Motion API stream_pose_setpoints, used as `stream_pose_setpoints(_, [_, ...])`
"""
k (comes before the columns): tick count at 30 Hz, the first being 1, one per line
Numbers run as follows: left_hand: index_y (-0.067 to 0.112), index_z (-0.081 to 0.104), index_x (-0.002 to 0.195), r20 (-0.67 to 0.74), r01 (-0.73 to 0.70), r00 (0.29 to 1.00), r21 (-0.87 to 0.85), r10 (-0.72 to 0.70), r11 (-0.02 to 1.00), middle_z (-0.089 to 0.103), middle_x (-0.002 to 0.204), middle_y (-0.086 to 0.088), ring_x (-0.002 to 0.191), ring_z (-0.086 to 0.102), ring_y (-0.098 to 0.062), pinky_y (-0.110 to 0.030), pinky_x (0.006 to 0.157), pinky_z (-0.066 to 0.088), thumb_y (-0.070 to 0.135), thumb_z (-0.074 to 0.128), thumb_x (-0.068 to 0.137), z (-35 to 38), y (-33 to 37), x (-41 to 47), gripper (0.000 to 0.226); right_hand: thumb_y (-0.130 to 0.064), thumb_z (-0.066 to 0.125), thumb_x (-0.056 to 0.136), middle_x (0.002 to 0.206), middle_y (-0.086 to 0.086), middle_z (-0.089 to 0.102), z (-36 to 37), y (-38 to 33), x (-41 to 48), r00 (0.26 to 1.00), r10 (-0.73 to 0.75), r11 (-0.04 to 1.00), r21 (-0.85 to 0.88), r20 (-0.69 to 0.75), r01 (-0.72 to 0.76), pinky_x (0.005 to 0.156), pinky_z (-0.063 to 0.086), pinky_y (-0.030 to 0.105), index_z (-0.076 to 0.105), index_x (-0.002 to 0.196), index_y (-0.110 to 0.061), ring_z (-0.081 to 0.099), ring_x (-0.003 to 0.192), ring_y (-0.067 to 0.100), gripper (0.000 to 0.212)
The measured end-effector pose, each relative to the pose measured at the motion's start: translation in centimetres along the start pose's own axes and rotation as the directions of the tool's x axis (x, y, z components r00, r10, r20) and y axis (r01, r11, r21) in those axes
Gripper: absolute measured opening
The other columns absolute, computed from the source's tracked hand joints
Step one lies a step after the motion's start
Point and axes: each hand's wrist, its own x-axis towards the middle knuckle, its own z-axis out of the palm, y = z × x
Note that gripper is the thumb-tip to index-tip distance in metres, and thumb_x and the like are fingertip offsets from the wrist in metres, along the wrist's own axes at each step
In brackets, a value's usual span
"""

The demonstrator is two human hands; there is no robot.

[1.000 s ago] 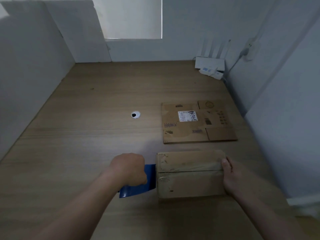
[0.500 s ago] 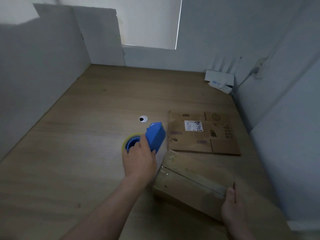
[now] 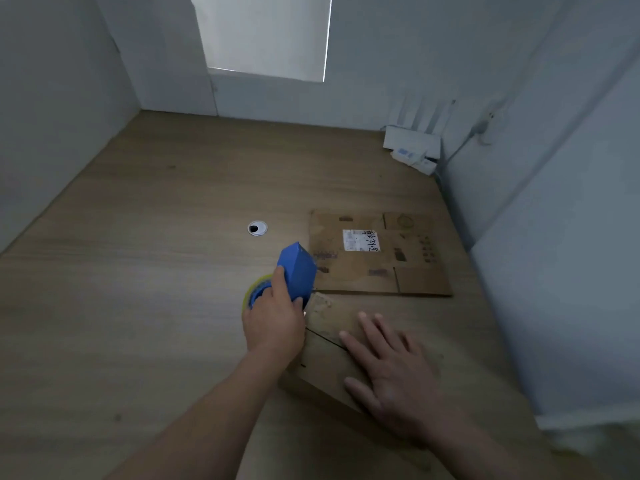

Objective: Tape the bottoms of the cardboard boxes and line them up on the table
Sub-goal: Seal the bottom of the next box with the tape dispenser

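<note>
A folded-up cardboard box [image 3: 323,362] lies bottom up and turned at an angle on the wooden table [image 3: 138,289], near me. My right hand [image 3: 391,368] rests flat on it with straight, spread fingers. My left hand [image 3: 275,320] grips a blue tape dispenser [image 3: 297,271] at the box's far left corner; its yellowish tape roll [image 3: 250,295] shows beside my fingers. A flattened cardboard box [image 3: 377,258] with a white label lies just beyond.
A round cable grommet [image 3: 257,228] is set in the table left of the flat box. A white router [image 3: 412,145] with antennas stands in the far right corner. White walls close in the table on the left, back and right.
The box has turned at an angle. My left hand lifted the dispenser from the box's left side to its far corner. My right hand went from the box's right end to flat on top.
</note>
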Motion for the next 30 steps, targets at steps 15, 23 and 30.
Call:
stream_pose_setpoints(15, [0.027,0.024,0.151,0.112,-0.261,0.961,0.085,0.251,0.962,0.057,0.132,0.003,0.103,0.061,-0.018,-0.036,0.085,0.052,0.034,0.056,0.096,-9.8,-6.8,-0.9,0.064,-0.078,0.043,0.083,0.163,-0.009,0.012,-2.8,-3.3,7.1,0.992,-0.121,0.99,0.075,0.036,0.118,0.122,0.002,0.044,0.02,0.152,-0.039,0.0,0.151,0.015,0.082])
stream_pose_setpoints(23, [0.024,0.023,0.154,0.209,-0.386,0.916,0.226,0.343,0.894,0.056,0.139,0.003,0.116,0.055,-0.017,-0.031,0.097,0.042,0.035,0.055,0.098,-14.5,-7.9,-2.0,0.066,-0.079,0.031,0.085,0.126,-0.009,0.04,-2.5,-4.8,8.4,0.999,0.014,0.999,0.041,-0.036,-0.013,0.1,0.035,0.037,0.044,0.121,-0.039,0.031,0.113,0.01,0.056])
stream_pose_setpoints(30, [0.026,0.028,0.151,0.212,-0.49,0.866,0.174,0.453,0.854,0.057,0.134,0.006,0.113,0.054,-0.015,-0.026,0.097,0.036,0.035,0.058,0.094,-16.5,-7.9,-2.6,0.064,-0.048,0.052,0.097,0.155,-0.009,0.035,-3.0,-5.3,6.8,0.96,0.151,0.945,0.319,-0.236,-0.071,0.118,0.015,0.024,0.034,0.152,-0.033,0.027,0.144,0.007,0.06])
